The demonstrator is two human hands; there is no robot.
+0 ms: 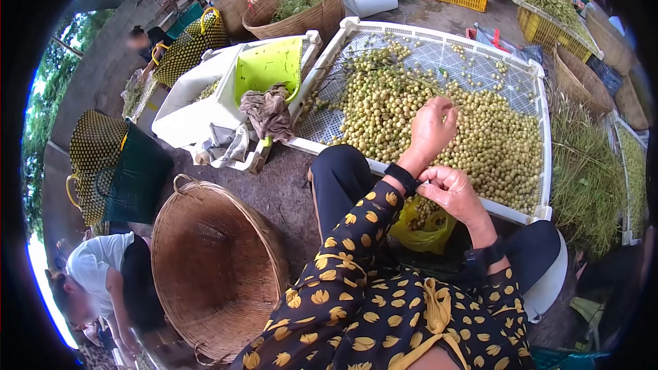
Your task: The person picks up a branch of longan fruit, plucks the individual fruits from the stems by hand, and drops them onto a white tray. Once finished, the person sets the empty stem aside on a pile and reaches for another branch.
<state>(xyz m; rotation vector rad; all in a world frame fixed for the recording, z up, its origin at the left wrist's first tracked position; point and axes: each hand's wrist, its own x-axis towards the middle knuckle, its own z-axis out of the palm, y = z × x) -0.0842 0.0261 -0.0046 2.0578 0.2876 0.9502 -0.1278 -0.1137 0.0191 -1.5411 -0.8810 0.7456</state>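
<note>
My left hand (433, 127), fingers curled in and nothing visible in them, is held over a heap of small round yellow-green fruits (384, 106). The fruits lie on a white mesh tray (546, 157) in front of me. At my left wrist is a black wristband (403, 177). My right hand (456, 195) reaches across and pinches at the edge of this band with thumb and fingertips. Below my hands, between my legs, a yellow plastic bag (425, 236) holds some fruits. Green stems are mixed into the heap's far left part.
A large wicker basket (205, 260) stands at my left. Beyond it are a green bin (140, 171) and a white crate with a lime-green scoop (267, 68) and a cloth (267, 109). Cut stems (582, 171) are piled at right. Other people work at the left and far right.
</note>
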